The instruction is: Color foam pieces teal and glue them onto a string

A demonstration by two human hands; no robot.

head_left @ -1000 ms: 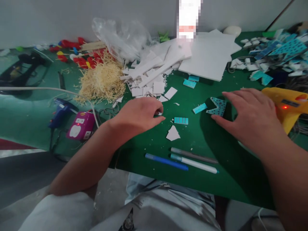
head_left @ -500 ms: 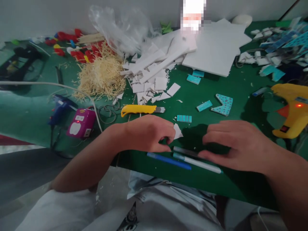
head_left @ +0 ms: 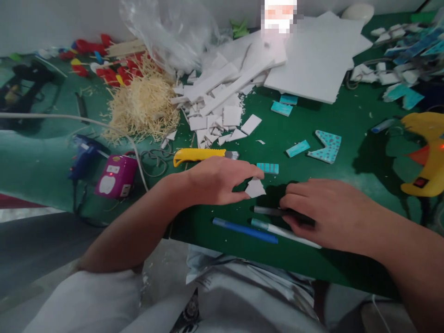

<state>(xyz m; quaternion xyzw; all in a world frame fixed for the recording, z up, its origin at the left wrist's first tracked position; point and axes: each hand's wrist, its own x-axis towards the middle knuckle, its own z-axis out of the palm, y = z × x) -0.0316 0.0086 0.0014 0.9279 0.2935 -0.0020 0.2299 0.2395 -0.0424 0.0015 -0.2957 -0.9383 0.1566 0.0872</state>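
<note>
My left hand [head_left: 225, 180] has its thumb and forefinger at opposite edges of a small white foam-board piece [head_left: 255, 188], pinching it where it lies on the table. My right hand [head_left: 312, 212] has its fingers closed around a grey marker pen [head_left: 265, 211], whose far part is hidden under the hand. Nearer me lie a blue marker [head_left: 245, 230] and a white marker with a teal cap [head_left: 277, 230]. Just beyond the left fingers is a teal striped strip [head_left: 268, 168]. A yellow box cutter [head_left: 201, 156] with its blade out rests behind the left wrist.
Past the hands are a plain teal strip [head_left: 297, 148] and a spotted teal notched piece [head_left: 328, 147]. White board scraps [head_left: 218, 122], a heap of thin sticks [head_left: 144, 108] and white sheets [head_left: 312, 60] lie behind. A yellow glue gun [head_left: 425, 152] stands right; a magenta power socket [head_left: 117, 176] sits left.
My left hand has let go of the yellow box cutter and come to the white foam-board piece. My right hand has moved from the spotted teal piece toward me and closed on the grey marker.
</note>
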